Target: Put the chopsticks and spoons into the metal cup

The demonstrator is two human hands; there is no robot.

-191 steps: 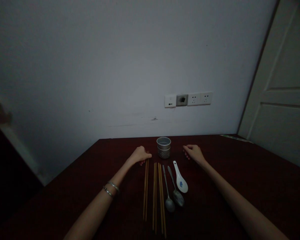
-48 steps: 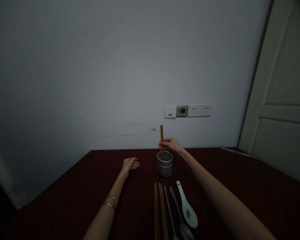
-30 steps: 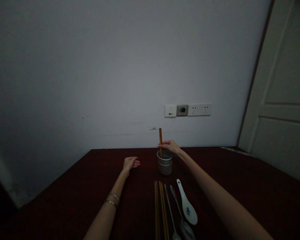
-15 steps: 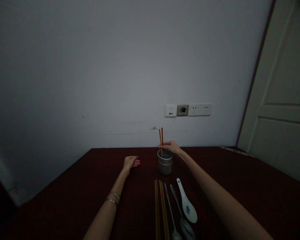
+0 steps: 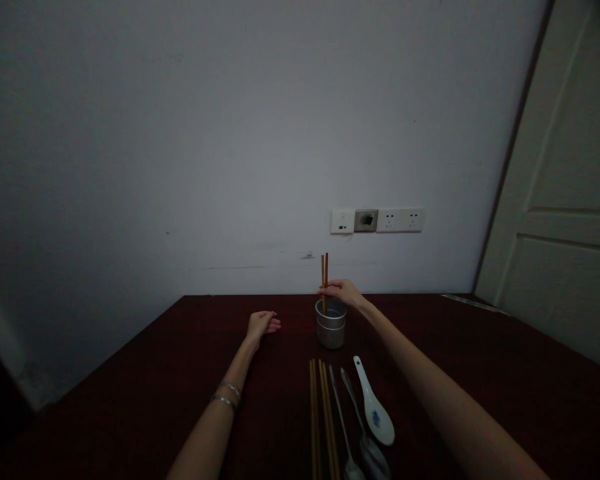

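A small metal cup [image 5: 331, 327] stands on the dark red table [image 5: 130, 393]. My right hand [image 5: 342, 292] is over its rim, fingers pinched on a pair of wooden chopsticks [image 5: 325, 272] that stand upright with their lower ends inside the cup. My left hand [image 5: 261, 323] rests on the table to the left of the cup, fingers loosely curled and holding nothing. Two bangles [image 5: 225, 393] circle my left wrist.
Nearer to me lie more wooden chopsticks [image 5: 320, 420], two metal spoons [image 5: 353, 447] and a white ceramic spoon with a blue mark [image 5: 376, 415]. A wall with a socket strip [image 5: 377, 220] runs behind the table. A pale door [image 5: 565, 220] is at right.
Since a second ago the chopsticks in my right hand have sunk slightly into the cup and now show as two separate sticks. My left hand has stayed in place.
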